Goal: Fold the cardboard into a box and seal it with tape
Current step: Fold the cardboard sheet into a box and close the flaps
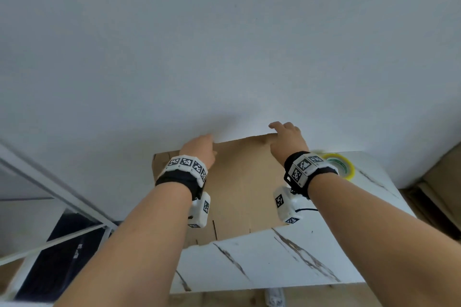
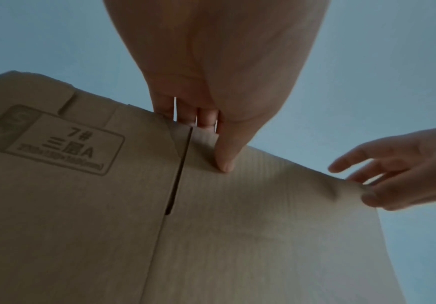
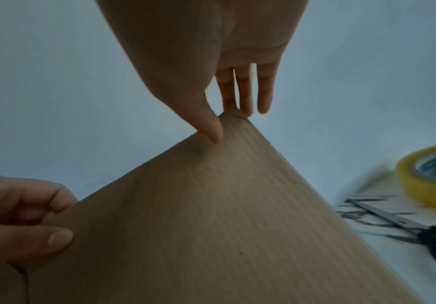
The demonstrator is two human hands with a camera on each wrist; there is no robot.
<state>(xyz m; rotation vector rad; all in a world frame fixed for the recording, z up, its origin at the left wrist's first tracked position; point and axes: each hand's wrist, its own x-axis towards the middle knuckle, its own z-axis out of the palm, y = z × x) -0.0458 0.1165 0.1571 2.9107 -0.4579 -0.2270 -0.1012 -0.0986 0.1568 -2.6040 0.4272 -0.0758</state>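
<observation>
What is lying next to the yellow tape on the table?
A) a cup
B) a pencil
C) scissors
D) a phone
C: the right wrist view shows black-handled scissors lying on the table just in front of the tape.

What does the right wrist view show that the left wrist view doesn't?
Only the right wrist view: the tape roll and scissors lying on the table to the right of the cardboard.

Only the left wrist view: a printed label reading 7# and the slot between two flaps.

Both: the left hand and right hand pinching the cardboard's far edge, thumbs on the near face.
</observation>
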